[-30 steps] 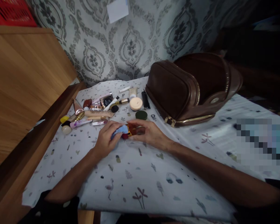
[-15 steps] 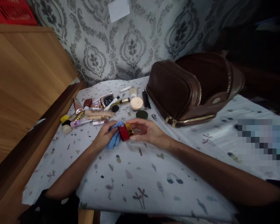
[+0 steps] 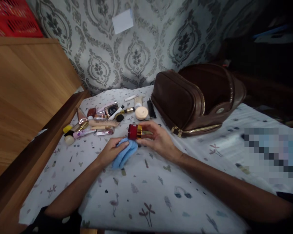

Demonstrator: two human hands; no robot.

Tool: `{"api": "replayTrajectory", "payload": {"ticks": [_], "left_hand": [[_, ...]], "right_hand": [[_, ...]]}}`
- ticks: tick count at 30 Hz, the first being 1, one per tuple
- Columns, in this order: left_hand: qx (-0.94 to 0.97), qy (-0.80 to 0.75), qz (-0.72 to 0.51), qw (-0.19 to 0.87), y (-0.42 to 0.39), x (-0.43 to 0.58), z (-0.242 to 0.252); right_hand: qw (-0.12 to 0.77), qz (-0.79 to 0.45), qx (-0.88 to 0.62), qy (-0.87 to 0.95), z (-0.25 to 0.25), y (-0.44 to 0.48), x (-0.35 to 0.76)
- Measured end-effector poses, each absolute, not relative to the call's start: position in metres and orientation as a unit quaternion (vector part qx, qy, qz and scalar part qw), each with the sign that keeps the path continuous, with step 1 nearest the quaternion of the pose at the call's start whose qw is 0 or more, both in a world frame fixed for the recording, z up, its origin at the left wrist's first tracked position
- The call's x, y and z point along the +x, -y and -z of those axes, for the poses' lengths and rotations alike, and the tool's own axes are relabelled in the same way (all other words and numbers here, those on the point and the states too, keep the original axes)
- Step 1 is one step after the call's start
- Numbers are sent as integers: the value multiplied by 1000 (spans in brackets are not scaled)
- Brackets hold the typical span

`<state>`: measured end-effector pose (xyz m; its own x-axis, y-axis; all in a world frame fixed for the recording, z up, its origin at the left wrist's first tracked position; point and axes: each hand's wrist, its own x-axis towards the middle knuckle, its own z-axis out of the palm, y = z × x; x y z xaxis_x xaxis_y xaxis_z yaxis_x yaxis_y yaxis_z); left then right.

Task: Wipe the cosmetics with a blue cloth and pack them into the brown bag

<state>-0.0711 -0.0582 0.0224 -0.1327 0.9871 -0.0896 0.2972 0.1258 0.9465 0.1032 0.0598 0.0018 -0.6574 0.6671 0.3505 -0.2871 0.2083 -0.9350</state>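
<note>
My right hand [image 3: 157,139] grips a small red jar [image 3: 132,131] by its gold lid [image 3: 139,132], the jar turned on its side with its base toward the left. My left hand [image 3: 112,150] pinches a folded blue cloth [image 3: 124,156], which hangs just below and left of the jar. Behind the hands lies a cluster of makeup: a round beige compact [image 3: 141,113], a beige tube [image 3: 104,123], a black-and-gold compact [image 3: 111,110] and a pink-and-white tube [image 3: 81,133]. A black tube [image 3: 151,109] lies beside the beige compact.
An open brown leather bag [image 3: 178,97] with gold zips stands at the back right. A wooden panel [image 3: 31,87] rises at the left, with a red plastic basket [image 3: 17,19] above it. The patterned cloth [image 3: 156,195] covers the surface up to the wallpapered wall [image 3: 136,61].
My left hand has drawn the blue cloth down and away from the jar. The jar has come up slightly in my right hand and shows more of its red side.
</note>
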Motion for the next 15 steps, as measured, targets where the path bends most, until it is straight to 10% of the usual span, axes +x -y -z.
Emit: {"api": "replayTrajectory", "payload": {"ticks": [15], "left_hand": [[365,-619,-604,345,53,-76,-13]], "right_hand": [[377,-405,-55,831,-6,-52,110]]}}
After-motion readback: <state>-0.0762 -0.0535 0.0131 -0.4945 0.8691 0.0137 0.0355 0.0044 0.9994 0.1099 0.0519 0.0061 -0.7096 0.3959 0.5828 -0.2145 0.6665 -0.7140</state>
